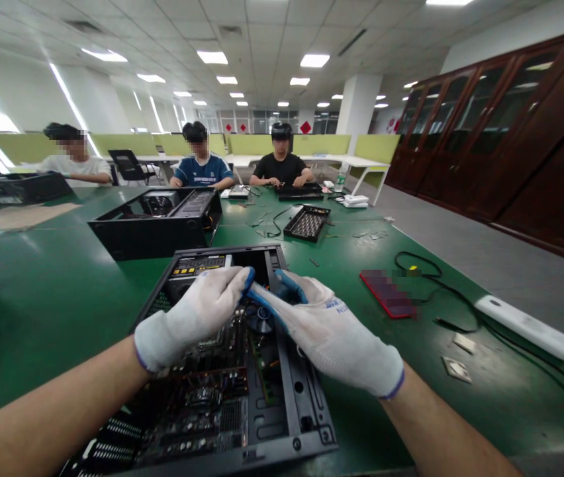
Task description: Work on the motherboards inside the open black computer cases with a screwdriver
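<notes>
Both hands wear white gloves with blue palms, above an open black computer case (pixel 306 397). With closed fingers, my left hand (pixel 207 298) pinches a fingertip of the other glove and stretches it out to the left. My right hand (pixel 334 328) is partly open, its thumb and other fingers apart, palm turned toward the case. Inside the case lie a motherboard (pixel 202 424), a round black fan or cooler (pixel 261 319) below the stretched glove finger, and a power supply (pixel 197 265) with a yellow-marked label at the far end.
Another black case (pixel 153 232) stands behind on the green table (pixel 48 298). To the right are a red-edged phone-like object (pixel 388 295), a white power strip (pixel 527 326), cables and small metal pieces. Several people sit across the table, near a black keyboard-like tray (pixel 306 223).
</notes>
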`<state>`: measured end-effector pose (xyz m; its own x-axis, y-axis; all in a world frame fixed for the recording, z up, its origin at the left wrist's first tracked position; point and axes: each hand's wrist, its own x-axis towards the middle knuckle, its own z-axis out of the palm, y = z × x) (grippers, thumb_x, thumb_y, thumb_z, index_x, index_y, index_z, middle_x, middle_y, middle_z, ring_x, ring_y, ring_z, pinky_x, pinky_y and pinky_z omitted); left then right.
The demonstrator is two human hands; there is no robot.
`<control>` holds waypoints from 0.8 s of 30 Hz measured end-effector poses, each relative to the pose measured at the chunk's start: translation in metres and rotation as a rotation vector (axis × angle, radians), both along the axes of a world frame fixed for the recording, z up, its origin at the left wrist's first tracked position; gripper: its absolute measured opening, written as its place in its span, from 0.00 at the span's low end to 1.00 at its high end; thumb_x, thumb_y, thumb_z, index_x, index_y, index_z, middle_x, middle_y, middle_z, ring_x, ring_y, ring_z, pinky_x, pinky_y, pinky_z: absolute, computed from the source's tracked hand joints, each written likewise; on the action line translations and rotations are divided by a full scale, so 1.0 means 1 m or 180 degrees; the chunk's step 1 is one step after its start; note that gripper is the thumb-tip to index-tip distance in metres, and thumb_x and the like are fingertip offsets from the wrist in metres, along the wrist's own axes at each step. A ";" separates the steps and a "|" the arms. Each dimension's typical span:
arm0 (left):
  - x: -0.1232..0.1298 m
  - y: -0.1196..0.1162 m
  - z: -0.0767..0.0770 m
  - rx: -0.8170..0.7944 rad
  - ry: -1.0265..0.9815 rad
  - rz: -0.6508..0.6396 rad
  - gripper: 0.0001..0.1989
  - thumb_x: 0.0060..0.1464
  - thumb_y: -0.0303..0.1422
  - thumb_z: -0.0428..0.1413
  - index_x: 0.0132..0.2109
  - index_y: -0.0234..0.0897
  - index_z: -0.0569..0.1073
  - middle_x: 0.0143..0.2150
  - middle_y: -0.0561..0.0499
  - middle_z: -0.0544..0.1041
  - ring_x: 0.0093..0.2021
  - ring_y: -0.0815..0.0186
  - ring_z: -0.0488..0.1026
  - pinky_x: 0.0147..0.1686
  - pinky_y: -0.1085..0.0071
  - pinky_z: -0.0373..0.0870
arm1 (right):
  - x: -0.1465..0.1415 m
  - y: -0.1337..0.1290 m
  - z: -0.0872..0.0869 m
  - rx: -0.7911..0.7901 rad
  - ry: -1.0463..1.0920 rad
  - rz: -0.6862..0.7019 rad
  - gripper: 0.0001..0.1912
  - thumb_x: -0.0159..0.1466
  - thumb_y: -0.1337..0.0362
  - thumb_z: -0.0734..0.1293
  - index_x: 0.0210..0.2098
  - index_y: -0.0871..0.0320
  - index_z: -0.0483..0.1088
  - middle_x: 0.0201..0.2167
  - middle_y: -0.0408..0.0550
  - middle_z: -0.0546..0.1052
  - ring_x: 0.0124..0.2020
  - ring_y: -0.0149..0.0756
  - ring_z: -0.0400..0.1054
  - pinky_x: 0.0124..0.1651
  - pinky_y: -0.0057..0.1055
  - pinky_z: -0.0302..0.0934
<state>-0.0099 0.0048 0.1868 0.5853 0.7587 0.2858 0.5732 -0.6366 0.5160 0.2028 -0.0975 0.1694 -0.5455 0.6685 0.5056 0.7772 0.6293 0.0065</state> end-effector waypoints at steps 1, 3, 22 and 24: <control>0.000 -0.002 0.000 -0.0066 -0.0092 -0.0046 0.28 0.69 0.53 0.40 0.33 0.40 0.71 0.34 0.48 0.79 0.35 0.59 0.73 0.39 0.65 0.71 | -0.002 0.003 0.000 0.0095 0.0040 -0.0083 0.29 0.73 0.71 0.56 0.72 0.59 0.59 0.67 0.63 0.68 0.66 0.51 0.64 0.67 0.51 0.64; -0.002 -0.003 0.001 -0.0291 -0.0201 -0.0259 0.30 0.69 0.56 0.40 0.34 0.38 0.72 0.35 0.48 0.79 0.36 0.60 0.72 0.40 0.65 0.72 | -0.006 0.012 -0.002 0.0312 0.0048 -0.0283 0.27 0.72 0.72 0.56 0.69 0.59 0.62 0.63 0.65 0.70 0.61 0.52 0.68 0.62 0.53 0.67; 0.004 0.017 -0.012 -0.0115 -0.0683 0.0093 0.19 0.70 0.41 0.46 0.37 0.37 0.76 0.40 0.44 0.83 0.41 0.57 0.77 0.45 0.63 0.72 | -0.053 0.045 0.009 -0.0259 -0.0511 -0.0832 0.26 0.69 0.73 0.56 0.65 0.66 0.68 0.65 0.69 0.69 0.63 0.55 0.67 0.64 0.52 0.63; 0.004 0.018 -0.010 -0.0009 -0.0626 0.0183 0.19 0.70 0.40 0.46 0.35 0.37 0.76 0.39 0.44 0.83 0.40 0.57 0.77 0.42 0.64 0.72 | -0.049 0.041 0.006 -0.0376 -0.0425 -0.0687 0.28 0.68 0.74 0.56 0.67 0.67 0.64 0.66 0.69 0.68 0.67 0.54 0.64 0.67 0.52 0.62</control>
<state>-0.0062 0.0226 0.1765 0.4743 0.7902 0.3880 0.4964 -0.6041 0.6234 0.1533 -0.0567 0.1759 -0.4406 0.8265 0.3504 0.8905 0.4517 0.0543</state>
